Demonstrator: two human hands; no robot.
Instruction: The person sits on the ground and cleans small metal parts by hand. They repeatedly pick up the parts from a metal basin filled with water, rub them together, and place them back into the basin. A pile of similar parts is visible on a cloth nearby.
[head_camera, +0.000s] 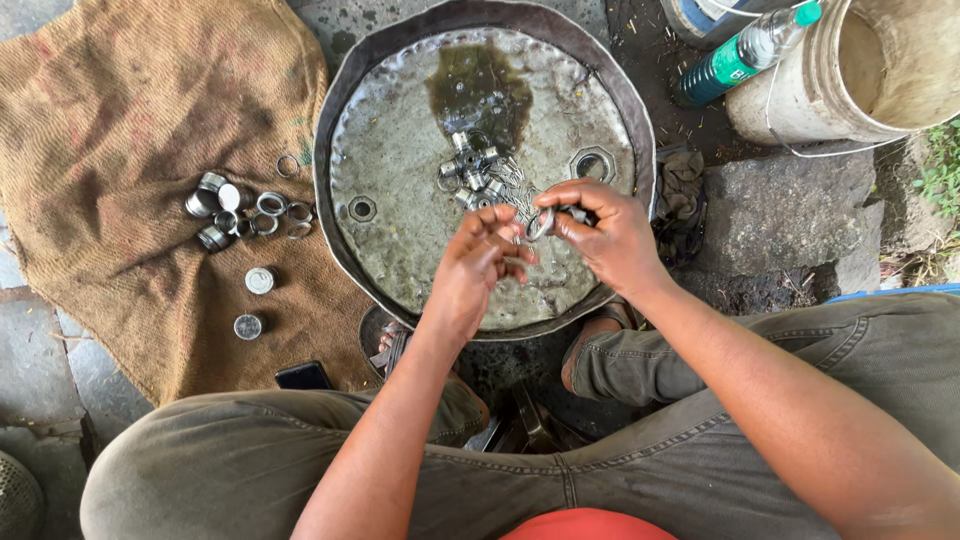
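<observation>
Both hands (545, 245) pinch metal ring (540, 224), mid-pan (400, 200), rim well apart.

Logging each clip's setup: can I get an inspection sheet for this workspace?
Surface: round dented metal pan holding a dark oily pool, on stone ground.
Job's things: small metal ring held between both hands; cluster of small metal parts in the pan.
Clutter: metal cups and rings on burlap cloth; phone.
Grippers: left hand and right hand both pinch the ring.
Cables: nothing seen.
Surroundings: bucket, bottle.
</observation>
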